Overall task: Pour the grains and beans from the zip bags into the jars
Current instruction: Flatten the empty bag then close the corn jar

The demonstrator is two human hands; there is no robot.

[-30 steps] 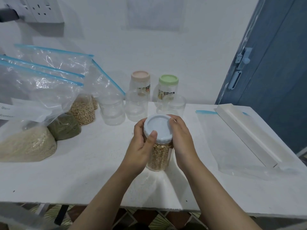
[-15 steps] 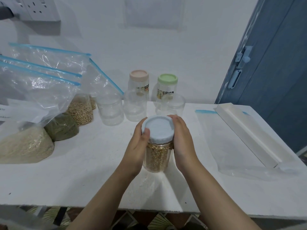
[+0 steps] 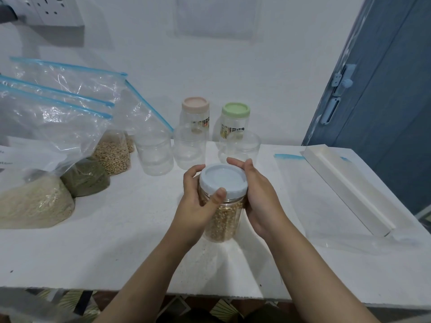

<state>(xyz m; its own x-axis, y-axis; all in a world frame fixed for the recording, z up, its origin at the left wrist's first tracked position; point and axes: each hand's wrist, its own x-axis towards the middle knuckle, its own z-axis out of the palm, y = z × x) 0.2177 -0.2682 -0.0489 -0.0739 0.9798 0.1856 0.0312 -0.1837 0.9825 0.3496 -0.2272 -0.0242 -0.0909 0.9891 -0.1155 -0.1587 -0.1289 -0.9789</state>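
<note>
Right now I see the white rectangular tabletop (image 3: 116, 252), with filled clear zip bags (image 3: 35, 201) at nine o'clock and empty clear plastic jars (image 3: 155, 155) at twelve. Centred stands the clear plastic jar of tan grains (image 3: 221, 222), capped by a pale blue round lid (image 3: 222, 180). My left hand (image 3: 198, 206) curls round its side, thumb on the lid's rim; my right hand (image 3: 258, 194) cups the other side, fingers bent against the lid.
</note>
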